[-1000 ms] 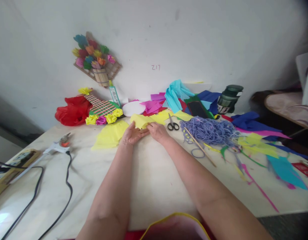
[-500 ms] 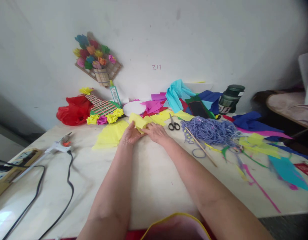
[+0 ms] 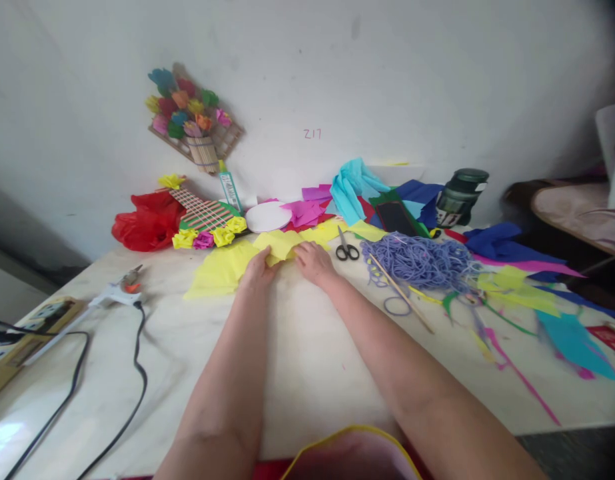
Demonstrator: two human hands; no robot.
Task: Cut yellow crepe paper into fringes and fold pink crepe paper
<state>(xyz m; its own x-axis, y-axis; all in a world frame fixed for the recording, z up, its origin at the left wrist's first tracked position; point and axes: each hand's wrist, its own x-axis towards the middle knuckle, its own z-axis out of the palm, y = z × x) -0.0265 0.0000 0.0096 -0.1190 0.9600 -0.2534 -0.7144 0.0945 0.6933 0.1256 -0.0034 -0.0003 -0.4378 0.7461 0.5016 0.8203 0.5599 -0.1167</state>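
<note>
Both my hands rest at the far middle of the white table [image 3: 307, 360] on a small yellow tissue paper piece [image 3: 280, 243]. My left hand [image 3: 257, 267] grips its left edge with curled fingers. My right hand [image 3: 313, 261] presses on its right edge, fingers bent down onto the paper. A larger yellow sheet [image 3: 220, 267] lies just left of my left hand. Black-handled scissors [image 3: 345, 248] lie a little to the right of my right hand.
A purple yarn heap [image 3: 420, 259] and a wooden stick [image 3: 400, 292] lie to the right, with coloured paper scraps [image 3: 517, 283] beyond. A glue gun [image 3: 118, 288] with black cable sits left. Red bag [image 3: 144, 223], woven craft [image 3: 202, 217], white disc [image 3: 267, 216], dark jar [image 3: 460, 197] line the wall.
The yellow piece was lifted and folded between my hands; now both hands have spread slightly apart and pressed it down flatter on the table.
</note>
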